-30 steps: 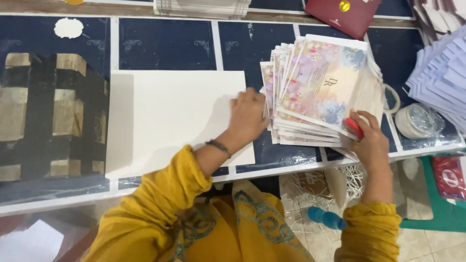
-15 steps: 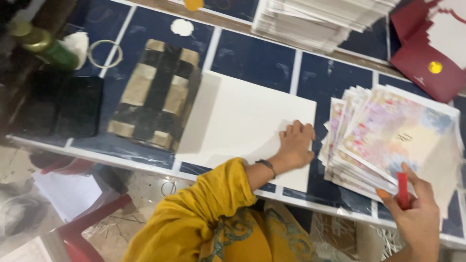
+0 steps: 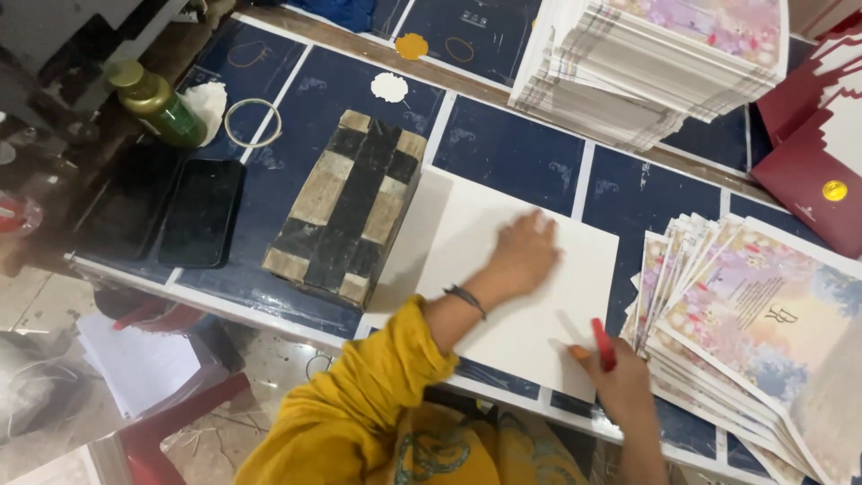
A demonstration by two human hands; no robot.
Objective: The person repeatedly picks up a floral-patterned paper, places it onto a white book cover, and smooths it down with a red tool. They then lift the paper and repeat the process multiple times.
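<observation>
Here the left hand [image 3: 523, 253] lies flat with its fingers spread and released on the white sheet [image 3: 503, 287], which rests on the dark blue table [image 3: 512, 135] just right of the black-and-tan taped block [image 3: 346, 207]. The right hand [image 3: 620, 382], at the sheet's lower right corner, has its fingers clenched around a red pen [image 3: 602, 344]. Just right of the sheet lies a fanned stack of floral cards [image 3: 745, 323]; beyond the sheet stands a taller card pile [image 3: 637, 72].

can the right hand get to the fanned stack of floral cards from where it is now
Probably yes: the right hand, holding a red pen, sits just beside the fanned floral cards, with nothing between them.
</observation>
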